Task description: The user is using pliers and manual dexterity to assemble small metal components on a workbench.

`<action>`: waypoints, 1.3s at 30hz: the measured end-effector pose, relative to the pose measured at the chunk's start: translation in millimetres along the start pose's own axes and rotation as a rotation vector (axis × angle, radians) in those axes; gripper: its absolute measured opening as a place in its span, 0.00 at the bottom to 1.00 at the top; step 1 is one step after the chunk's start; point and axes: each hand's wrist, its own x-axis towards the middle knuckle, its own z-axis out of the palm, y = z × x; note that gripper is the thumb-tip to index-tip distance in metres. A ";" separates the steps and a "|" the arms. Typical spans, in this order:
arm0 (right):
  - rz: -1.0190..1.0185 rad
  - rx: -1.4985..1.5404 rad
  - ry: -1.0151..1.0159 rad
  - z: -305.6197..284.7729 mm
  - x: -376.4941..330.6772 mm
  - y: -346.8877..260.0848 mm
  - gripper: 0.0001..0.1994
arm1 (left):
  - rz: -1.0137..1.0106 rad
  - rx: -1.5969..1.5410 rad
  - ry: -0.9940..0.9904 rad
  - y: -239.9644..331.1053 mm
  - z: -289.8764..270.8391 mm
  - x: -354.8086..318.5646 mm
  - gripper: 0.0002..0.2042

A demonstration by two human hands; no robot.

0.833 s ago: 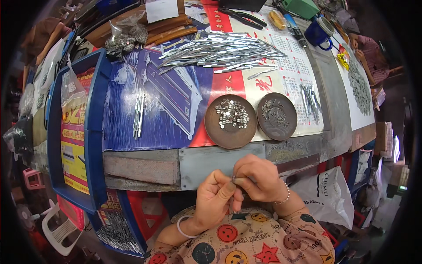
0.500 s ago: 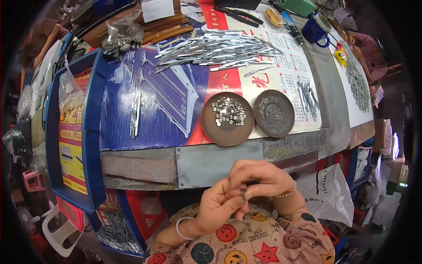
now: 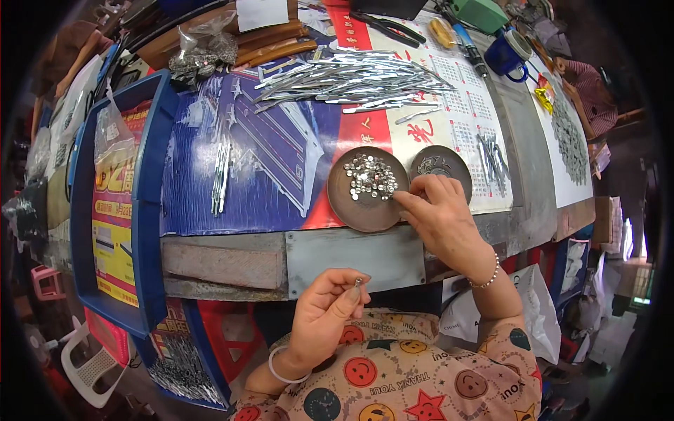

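My left hand [image 3: 326,309] is closed in front of the bench edge. Thumb and forefinger pinch a small shiny metal part [image 3: 358,282], too small to name. Over the bench, my right hand [image 3: 446,221] reaches to the right side of a round brown dish [image 3: 347,210] that holds many small shiny round metal pieces [image 3: 368,175]. Its thumb and forefinger come together at the edge of the pieces; whether something is between them is hidden. Behind this hand, a second brown dish [image 3: 455,160] with thin dark bits [image 3: 434,166] is partly covered.
A pile of flat metal strips [image 3: 351,77] lies at the back, with smaller groups of strips [image 3: 221,179] at left and thin strips [image 3: 495,161] at right. Pliers [image 3: 386,28] and a blue mug [image 3: 507,52] stand far off. A blue tray [image 3: 154,210] is at left.
My hands have parted. The right one has moved up and right from the left hand to the dish of round pieces. The left hand has shifted slightly left, pinching the small part.
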 end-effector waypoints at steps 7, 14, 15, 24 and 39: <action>-0.080 -0.071 -0.020 6.2 -0.4 0.8 0.13 | -0.002 -0.019 0.025 3.2 0.0 3.9 0.09; -0.167 0.018 -0.074 3.6 0.1 4.5 0.13 | -0.016 -0.026 0.039 1.7 2.2 8.8 0.08; -0.198 0.028 -0.088 3.9 -0.7 5.4 0.13 | -0.019 -0.021 0.050 0.9 2.9 9.6 0.08; -0.193 0.448 -0.103 -6.9 -14.7 -9.2 0.07 | 0.079 0.092 0.095 -8.1 4.9 16.6 0.08; 0.046 0.958 0.120 15.3 -34.2 -50.5 0.08 | 0.223 0.143 -0.100 -28.4 0.1 14.9 0.13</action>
